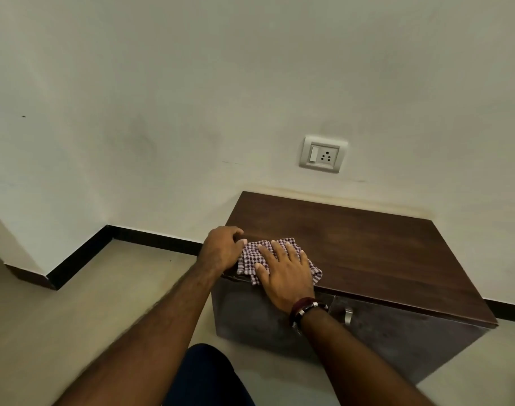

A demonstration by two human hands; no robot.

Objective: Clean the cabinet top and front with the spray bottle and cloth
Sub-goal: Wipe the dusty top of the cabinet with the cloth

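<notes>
Right hand [282, 273] flat on cloth [251, 259]

Pale plaster wall [191, 98] fills the upper view, marked by faint smudges and a small dark speck at far left. A white switch-and-socket plate [323, 154] is mounted low on it: rocker switch at left, three-pin socket at right. A black skirting strip [150, 237] is seen along the wall foot, turning a corner at left. Beige floor [83, 312] is spread below. A yellowish stain band [353, 197] is noted beneath the plate. Dark blue fabric [203, 376] is seen at the bottom edge.
</notes>
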